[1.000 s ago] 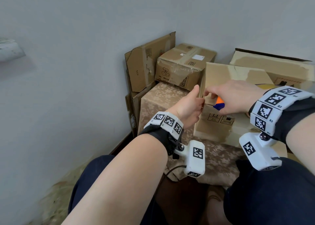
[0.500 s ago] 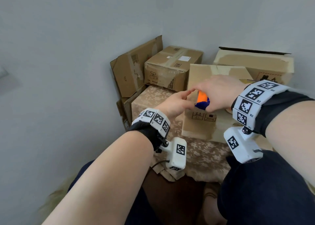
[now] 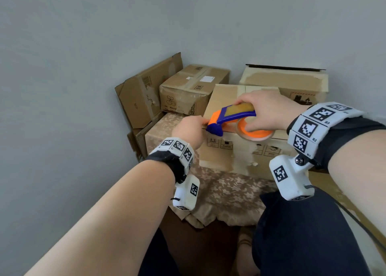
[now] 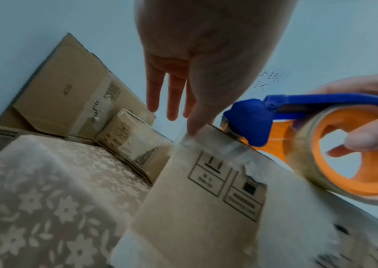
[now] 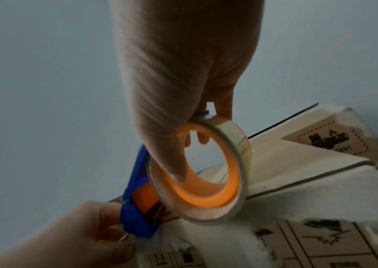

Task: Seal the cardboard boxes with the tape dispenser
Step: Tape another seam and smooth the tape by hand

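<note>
A cardboard box with printed handling symbols stands in front of me on a flower-patterned cloth. My right hand grips a blue and orange tape dispenser, thumb inside the orange core of its clear tape roll. The dispenser's blue head lies on the box's top front edge near the left corner. My left hand is at that corner. Its thumb and a finger pinch the clear tape end against the box, while the other fingers stay straight.
Behind the box stand a taped smaller box, a flattened carton leaning in the wall corner, and a large open box at the back right. Grey walls close the left and back. My knees are just below the cloth's edge.
My right hand has drawn the dispenser rightward along the box's front edge, so the roll and handle now show. The left hand stays at the left corner, lower on the edge.
</note>
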Demonstrator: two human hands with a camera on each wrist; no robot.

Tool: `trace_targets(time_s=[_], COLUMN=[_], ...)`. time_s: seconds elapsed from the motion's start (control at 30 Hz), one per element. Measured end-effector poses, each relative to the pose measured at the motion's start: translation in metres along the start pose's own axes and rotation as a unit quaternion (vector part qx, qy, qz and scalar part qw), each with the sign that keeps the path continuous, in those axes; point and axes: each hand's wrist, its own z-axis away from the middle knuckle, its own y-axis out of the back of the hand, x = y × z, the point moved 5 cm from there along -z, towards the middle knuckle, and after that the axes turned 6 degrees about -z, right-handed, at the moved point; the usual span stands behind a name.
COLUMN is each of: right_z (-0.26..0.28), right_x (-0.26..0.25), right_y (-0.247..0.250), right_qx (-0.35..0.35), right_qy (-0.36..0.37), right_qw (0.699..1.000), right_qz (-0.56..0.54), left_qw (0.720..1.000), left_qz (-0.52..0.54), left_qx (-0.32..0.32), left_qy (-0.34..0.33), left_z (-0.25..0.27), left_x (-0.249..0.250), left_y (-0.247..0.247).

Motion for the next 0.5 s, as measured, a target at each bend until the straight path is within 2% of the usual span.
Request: trace_targets(time_s=[0.07, 0.13, 0.17, 0.23, 0.37, 0.5], right_z=[-0.003, -0.007, -0.009, -0.011, -0.01, -0.007], right_x=[-0.003, -0.003, -0.003, -0.001, 0.009, 0.022], right_y=[-0.002, -0.006, -0.009, -0.011, -0.01, -0.013], right_qx=[0.01, 0.02, 0.025, 0.034, 0.049, 0.071], right_qy=[0.012, 0.017, 0.017, 0.013, -0.017, -0.08], right_qw=[1.0, 0.999, 0.999, 0.997, 0.992, 0.953], right_qz=[-0.017, -0.031, -0.041, -0.062, -0.118, -0.282], left_qw=[0.999, 0.996, 0.996, 0.999, 1.0, 1.0], left_qz=[-0.039, -0.073, -0.068, -0.037, 0.003, -0.002], left_qx=[0.003, -0.034, -0.045, -0.023, -0.018, -0.003], left_qy=[0.035, 0.029, 0.022, -0.015, 0.007, 0.019], left_z=[-0.007, -0.012, -0.013, -0.013, -0.012, -0.018], left_x=[-0.012, -0.013, -0.012, -0.005, -0.005, -0.005], left_y=[0.007, 0.009, 0.009, 0.009, 0.001, -0.001])
